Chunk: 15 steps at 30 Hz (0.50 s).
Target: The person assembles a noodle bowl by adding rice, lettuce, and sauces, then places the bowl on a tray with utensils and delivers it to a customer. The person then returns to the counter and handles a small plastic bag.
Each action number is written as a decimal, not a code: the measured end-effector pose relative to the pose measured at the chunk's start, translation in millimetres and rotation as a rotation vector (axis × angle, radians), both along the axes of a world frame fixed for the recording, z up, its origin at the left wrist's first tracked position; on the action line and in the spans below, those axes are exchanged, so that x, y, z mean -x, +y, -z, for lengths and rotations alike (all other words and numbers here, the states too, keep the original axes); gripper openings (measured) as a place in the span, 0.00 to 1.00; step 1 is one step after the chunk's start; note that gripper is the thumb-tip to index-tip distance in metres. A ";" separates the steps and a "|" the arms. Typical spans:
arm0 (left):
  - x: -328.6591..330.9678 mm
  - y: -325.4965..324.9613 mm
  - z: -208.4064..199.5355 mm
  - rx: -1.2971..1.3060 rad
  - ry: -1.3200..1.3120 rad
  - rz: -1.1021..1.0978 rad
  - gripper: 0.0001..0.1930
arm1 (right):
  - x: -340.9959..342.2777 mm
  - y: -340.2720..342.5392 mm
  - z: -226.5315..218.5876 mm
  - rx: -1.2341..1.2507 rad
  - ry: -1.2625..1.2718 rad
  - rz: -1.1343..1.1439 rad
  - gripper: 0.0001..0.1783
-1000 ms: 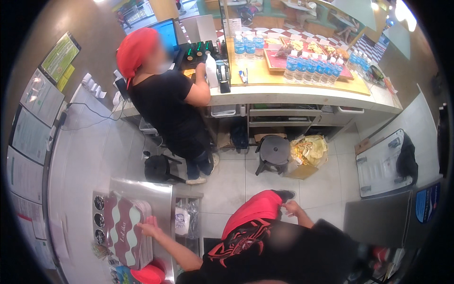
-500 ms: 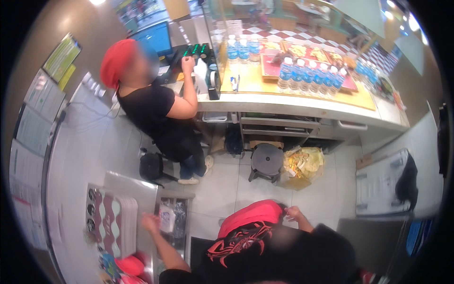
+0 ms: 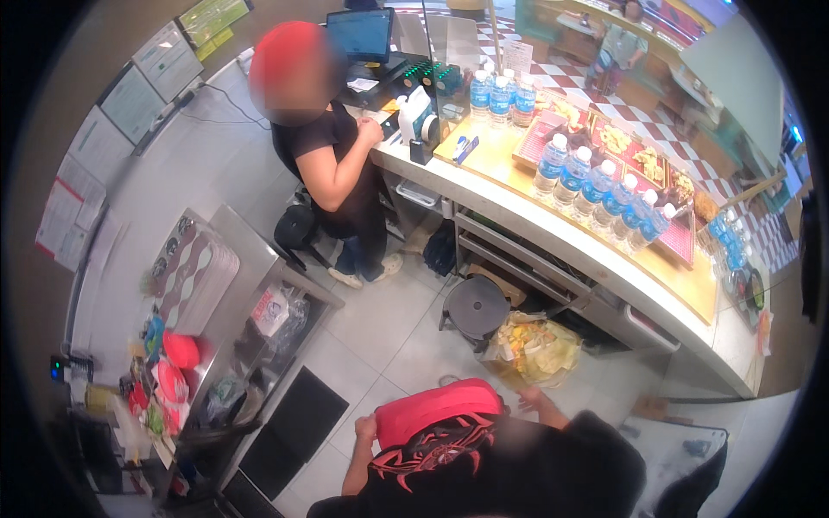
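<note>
Red cloth (image 3: pixel 436 414), rounded like an apron, covers my front below the red spider design (image 3: pixel 427 457) on my black shirt. My left hand (image 3: pixel 366 429) is closed at the cloth's left edge; what its fingers hold, if anything, is hidden. Off the cloth's right side is my right hand (image 3: pixel 537 401), its fingers blurred. Closest to that hand is an open yellowish bag (image 3: pixel 535 350) of crumpled wrappers and scraps on the floor. A round-topped dark stool (image 3: pixel 477 302) stands beside the bag.
A co-worker in a red cap (image 3: pixel 294 65) stands at the counter (image 3: pixel 484 186), hands together. Water bottles (image 3: pixel 596 186) and trays of fried food (image 3: pixel 617 138) line it. At left, a metal table (image 3: pixel 233 285) holds stacked trays (image 3: pixel 199 276). A black mat (image 3: pixel 294 432) lies on the floor.
My left hand has come from beside the metal table to the red cloth's left edge. My right hand stays near its right side. The view has turned; the co-worker's raised hand has come down.
</note>
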<state>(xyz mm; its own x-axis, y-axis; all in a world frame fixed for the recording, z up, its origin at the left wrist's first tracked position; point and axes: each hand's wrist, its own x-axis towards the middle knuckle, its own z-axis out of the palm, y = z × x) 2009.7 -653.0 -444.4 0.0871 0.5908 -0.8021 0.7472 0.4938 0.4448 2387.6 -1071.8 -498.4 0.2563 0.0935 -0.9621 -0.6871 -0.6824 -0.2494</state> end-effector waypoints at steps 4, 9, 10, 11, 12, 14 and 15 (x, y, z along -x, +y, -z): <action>1.3 -83.9 15.4 0.074 0.042 -0.155 0.17 | -58.4 -49.8 26.3 -0.148 -0.180 0.100 0.18; -12.9 -183.5 37.5 -0.382 0.058 1.312 0.25 | -76.7 -57.4 -6.2 -0.229 -0.397 0.158 0.20; -9.4 -193.3 36.7 -0.251 0.071 1.112 0.23 | -67.3 -45.3 -30.0 -0.226 -0.387 0.140 0.16; -6.1 -214.2 38.7 -0.115 0.048 0.875 0.22 | -60.9 -47.0 -55.7 -0.205 -0.359 0.017 0.19; -10.5 -238.2 37.4 0.008 0.016 0.674 0.21 | -51.4 -69.0 -48.3 -0.204 -0.367 -0.035 0.20; -12.9 -282.1 24.0 0.103 -0.033 0.478 0.18 | -15.9 -113.8 -40.0 -0.175 -0.330 -0.183 0.23; -14.5 -305.4 15.0 0.120 -0.057 0.390 0.17 | -3.2 -130.1 -56.5 -0.147 -0.298 -0.287 0.24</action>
